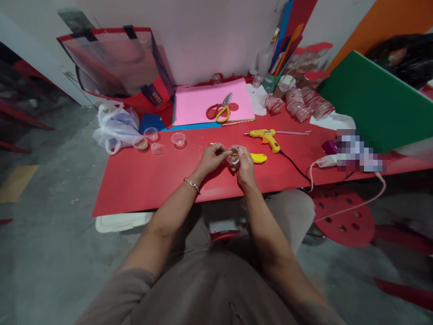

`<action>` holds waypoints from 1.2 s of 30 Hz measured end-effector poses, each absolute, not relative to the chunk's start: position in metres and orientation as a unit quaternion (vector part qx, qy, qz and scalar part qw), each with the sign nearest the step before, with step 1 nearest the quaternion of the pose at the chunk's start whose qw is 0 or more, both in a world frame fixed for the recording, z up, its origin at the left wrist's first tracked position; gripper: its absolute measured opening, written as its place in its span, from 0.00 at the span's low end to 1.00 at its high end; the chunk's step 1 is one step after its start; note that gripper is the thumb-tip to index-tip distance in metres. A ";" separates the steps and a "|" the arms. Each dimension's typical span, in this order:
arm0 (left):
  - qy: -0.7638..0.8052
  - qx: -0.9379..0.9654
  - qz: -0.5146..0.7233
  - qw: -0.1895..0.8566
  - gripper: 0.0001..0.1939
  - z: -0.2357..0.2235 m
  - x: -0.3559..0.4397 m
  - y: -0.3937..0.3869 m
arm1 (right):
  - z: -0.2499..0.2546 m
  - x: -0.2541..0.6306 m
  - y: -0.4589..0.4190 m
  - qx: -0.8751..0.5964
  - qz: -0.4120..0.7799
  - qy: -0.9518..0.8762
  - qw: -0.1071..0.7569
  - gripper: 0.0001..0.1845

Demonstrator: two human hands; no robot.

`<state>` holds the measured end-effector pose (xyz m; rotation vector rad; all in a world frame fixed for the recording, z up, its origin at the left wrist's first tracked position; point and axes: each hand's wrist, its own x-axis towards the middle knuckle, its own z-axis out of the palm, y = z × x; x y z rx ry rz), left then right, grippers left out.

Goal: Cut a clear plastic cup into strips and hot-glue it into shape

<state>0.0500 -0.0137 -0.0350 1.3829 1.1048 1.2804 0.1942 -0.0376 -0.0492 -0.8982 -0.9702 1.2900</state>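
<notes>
A red tabletop (pixel 142 185) stands against a pale wall (pixel 206 40), with grey floor (pixel 47 253) to its left. Near its front edge the left hand (pixel 214 158) and the right hand (pixel 245 168) come together, fingers curled and nearly closed around a small clear cup (pixel 233 158) held between them; which fingertips press on it is too small to tell. A yellow cutter (pixel 259 158) lies just beside the right hand, partly hidden by it. Beyond that hand and farther right is a yellow glue gun (pixel 267 136), its nozzle pointing left and its black cord (pixel 293 164) running off rightward. Straight ahead of the hands, scissors (pixel 223 108) with one red and one yellow handle rest on pink sheets (pixel 192 106). To the left of the left hand sit several clear cups (pixel 178 139), near a white plastic bag (pixel 117 126). Well beyond the right hand, rows of stacked cups (pixel 299 104) lie on their sides, near a green board (pixel 365 104).
</notes>
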 end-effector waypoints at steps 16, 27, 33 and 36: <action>0.434 0.595 0.519 0.435 0.17 -0.041 0.053 -0.019 | -0.044 0.192 -0.050 -0.447 0.425 -0.496 0.611 0.28; 0.445 0.553 0.489 0.508 0.12 -0.033 0.054 -0.027 | -0.046 0.193 -0.047 -0.451 0.453 -0.480 0.601 0.24; 0.473 0.550 0.489 0.485 0.08 -0.036 0.060 -0.025 | -0.047 0.193 -0.048 -0.445 0.470 -0.464 0.605 0.24; 0.505 0.586 0.487 0.405 0.10 -0.038 0.059 -0.024 | -0.048 0.193 -0.050 -0.447 0.471 -0.478 0.592 0.25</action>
